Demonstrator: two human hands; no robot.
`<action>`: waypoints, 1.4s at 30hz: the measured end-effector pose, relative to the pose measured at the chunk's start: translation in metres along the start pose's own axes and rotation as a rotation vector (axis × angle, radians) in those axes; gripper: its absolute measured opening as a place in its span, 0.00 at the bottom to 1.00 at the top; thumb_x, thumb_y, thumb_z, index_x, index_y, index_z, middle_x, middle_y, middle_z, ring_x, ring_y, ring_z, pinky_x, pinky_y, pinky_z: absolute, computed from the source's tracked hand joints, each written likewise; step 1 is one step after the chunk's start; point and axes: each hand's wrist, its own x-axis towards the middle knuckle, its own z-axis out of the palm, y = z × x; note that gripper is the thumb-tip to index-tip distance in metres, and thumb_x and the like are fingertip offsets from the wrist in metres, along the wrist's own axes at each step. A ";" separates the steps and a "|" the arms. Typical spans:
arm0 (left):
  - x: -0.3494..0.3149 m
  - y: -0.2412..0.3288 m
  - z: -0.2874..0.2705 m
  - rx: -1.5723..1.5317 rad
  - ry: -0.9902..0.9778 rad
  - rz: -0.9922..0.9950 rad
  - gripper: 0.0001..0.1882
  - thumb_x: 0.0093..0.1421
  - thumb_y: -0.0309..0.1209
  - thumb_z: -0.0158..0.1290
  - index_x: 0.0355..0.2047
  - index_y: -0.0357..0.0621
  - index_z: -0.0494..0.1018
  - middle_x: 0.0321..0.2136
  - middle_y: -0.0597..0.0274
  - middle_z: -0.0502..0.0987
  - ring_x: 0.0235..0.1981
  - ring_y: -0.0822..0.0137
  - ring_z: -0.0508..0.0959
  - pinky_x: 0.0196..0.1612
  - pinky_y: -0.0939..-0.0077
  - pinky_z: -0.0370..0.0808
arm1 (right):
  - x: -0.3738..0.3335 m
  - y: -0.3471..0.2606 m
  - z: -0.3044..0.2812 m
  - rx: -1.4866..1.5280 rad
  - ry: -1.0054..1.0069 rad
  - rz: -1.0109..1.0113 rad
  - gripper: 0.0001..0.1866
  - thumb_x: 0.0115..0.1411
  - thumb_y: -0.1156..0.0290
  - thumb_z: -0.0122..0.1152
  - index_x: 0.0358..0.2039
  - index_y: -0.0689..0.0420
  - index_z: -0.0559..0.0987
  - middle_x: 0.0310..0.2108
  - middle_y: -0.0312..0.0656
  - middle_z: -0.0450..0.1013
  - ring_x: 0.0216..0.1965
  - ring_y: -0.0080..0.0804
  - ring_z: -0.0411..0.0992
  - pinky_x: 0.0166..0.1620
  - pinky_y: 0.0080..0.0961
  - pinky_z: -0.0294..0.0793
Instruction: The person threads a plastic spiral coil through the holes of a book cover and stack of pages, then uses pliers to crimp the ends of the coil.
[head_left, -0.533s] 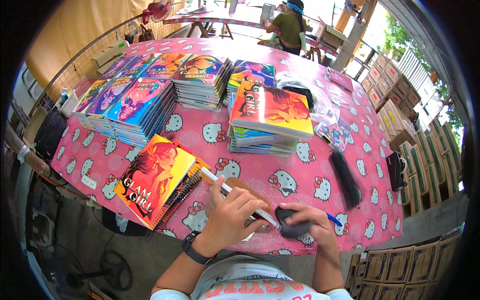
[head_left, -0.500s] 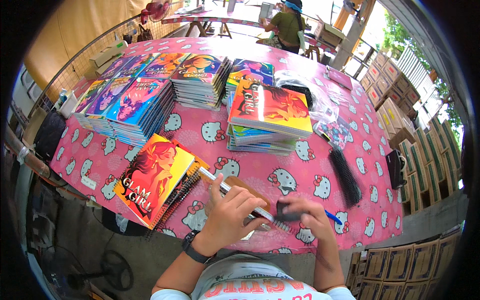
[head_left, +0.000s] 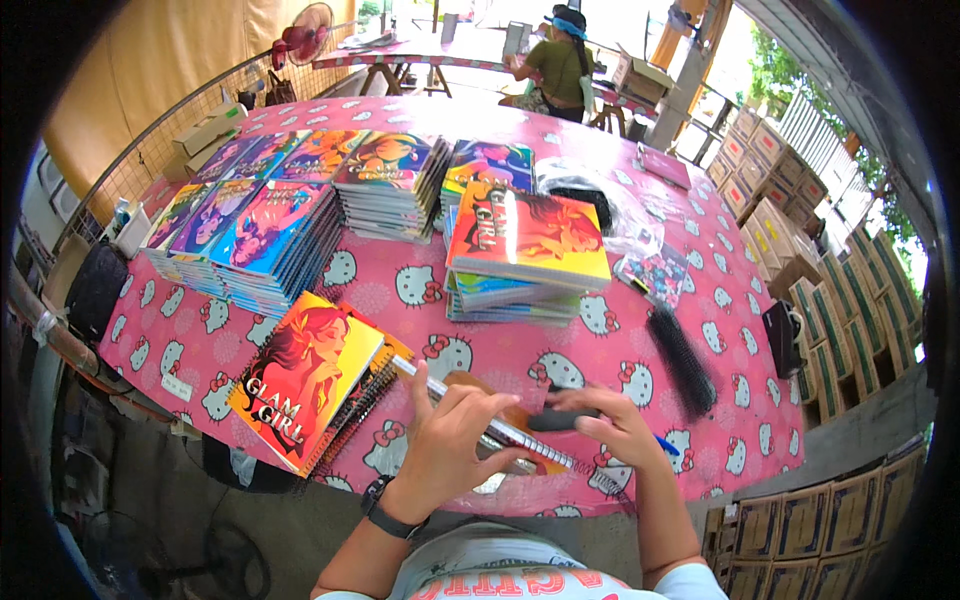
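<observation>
Left fingers (head_left: 488, 408) grip slim coil-edged notebook (head_left: 522, 436); right fingers (head_left: 592, 401) at rounded dark object (head_left: 558, 421), hold unclear.

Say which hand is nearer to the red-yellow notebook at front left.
Left. The left hand is right of the red-yellow notebook; the right hand is farther right.

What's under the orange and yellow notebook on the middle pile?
Under the orange and yellow notebook are more notebooks, stacked unevenly, with some blue and green showing. Their covers are mostly hidden, so I can't see their pictures.
</observation>
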 end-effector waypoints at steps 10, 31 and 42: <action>0.008 0.000 -0.004 0.049 -0.060 0.034 0.18 0.42 0.41 0.66 0.33 0.53 0.76 0.30 0.69 0.74 0.40 0.65 0.73 0.64 0.39 0.37 | -0.015 -0.029 -0.015 0.043 0.117 -0.286 0.31 0.51 0.46 0.60 0.45 0.61 0.78 0.54 0.54 0.68 0.52 0.46 0.67 0.55 0.37 0.62; 0.020 -0.001 -0.001 0.046 -0.182 0.063 0.16 0.51 0.32 0.59 0.42 0.55 0.78 0.28 0.70 0.72 0.40 0.67 0.72 0.63 0.37 0.33 | -0.021 -0.062 -0.003 -0.740 -0.077 -0.427 0.22 0.40 0.59 0.69 0.36 0.54 0.80 0.45 0.34 0.71 0.46 0.43 0.67 0.50 0.37 0.69; 0.013 0.012 0.011 0.054 -0.268 0.210 0.09 0.52 0.37 0.60 0.34 0.56 0.76 0.30 0.73 0.74 0.38 0.71 0.75 0.63 0.40 0.36 | -0.028 0.060 -0.016 -0.495 0.261 -0.106 0.25 0.42 0.61 0.71 0.41 0.59 0.75 0.50 0.49 0.64 0.52 0.47 0.65 0.53 0.38 0.66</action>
